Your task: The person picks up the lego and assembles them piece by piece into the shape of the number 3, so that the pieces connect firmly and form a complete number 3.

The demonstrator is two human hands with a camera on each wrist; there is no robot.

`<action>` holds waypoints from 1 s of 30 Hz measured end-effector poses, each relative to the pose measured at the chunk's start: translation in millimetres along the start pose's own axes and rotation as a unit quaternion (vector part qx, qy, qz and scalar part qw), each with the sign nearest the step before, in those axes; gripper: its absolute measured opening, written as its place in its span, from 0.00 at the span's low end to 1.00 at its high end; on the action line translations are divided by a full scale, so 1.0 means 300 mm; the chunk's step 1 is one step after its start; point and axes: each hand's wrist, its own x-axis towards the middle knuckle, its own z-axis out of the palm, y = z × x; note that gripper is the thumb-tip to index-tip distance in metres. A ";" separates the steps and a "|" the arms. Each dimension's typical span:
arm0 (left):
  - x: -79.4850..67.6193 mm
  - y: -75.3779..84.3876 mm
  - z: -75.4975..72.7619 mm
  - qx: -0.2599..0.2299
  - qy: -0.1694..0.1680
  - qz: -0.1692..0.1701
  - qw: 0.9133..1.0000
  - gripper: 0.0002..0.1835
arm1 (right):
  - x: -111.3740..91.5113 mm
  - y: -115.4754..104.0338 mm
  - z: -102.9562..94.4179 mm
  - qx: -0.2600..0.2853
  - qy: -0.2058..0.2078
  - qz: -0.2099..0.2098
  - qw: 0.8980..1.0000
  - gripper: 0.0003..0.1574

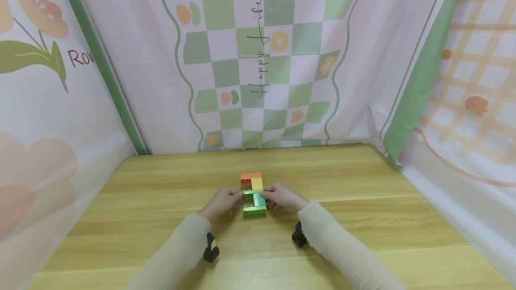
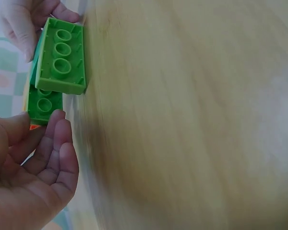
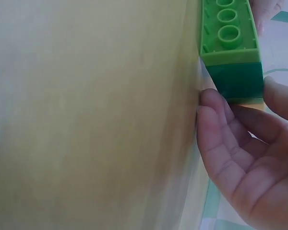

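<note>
Several toy building bricks are joined into one piece standing on its side on the wooden table (image 1: 161, 218). From near to far come a lime-green brick (image 1: 254, 211), a teal brick (image 1: 260, 199), another green brick (image 1: 247, 192), a yellow brick (image 1: 257, 184) and an orange brick (image 1: 251, 175). My left hand (image 1: 222, 201) pinches the left end of the farther green brick (image 2: 44, 104) between thumb and fingers. On the other side, my right hand (image 1: 284, 196) holds the joined bricks around the teal brick (image 3: 237, 81). Hollow undersides with round tubes face me.
Patterned cloth (image 1: 258, 57) hangs behind the table and along both sides. A black wrist device (image 1: 211, 249) sits under the left sleeve, and another black device (image 1: 299, 235) is under the right one.
</note>
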 end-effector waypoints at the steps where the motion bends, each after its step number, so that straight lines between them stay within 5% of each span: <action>1: 0.003 -0.001 0.001 0.000 0.000 -0.004 1.000 0.16 | 0.001 -0.001 0.000 -0.001 0.000 0.007 1.000 0.15; 8: 0.019 -0.005 0.012 0.010 0.011 -0.020 1.000 0.15 | 0.008 -0.007 0.000 0.000 -0.001 0.042 0.999 0.15; 30: 0.024 0.004 0.018 0.023 0.001 -0.009 1.000 0.16 | 0.012 -0.005 -0.007 -0.002 0.015 0.045 0.999 0.15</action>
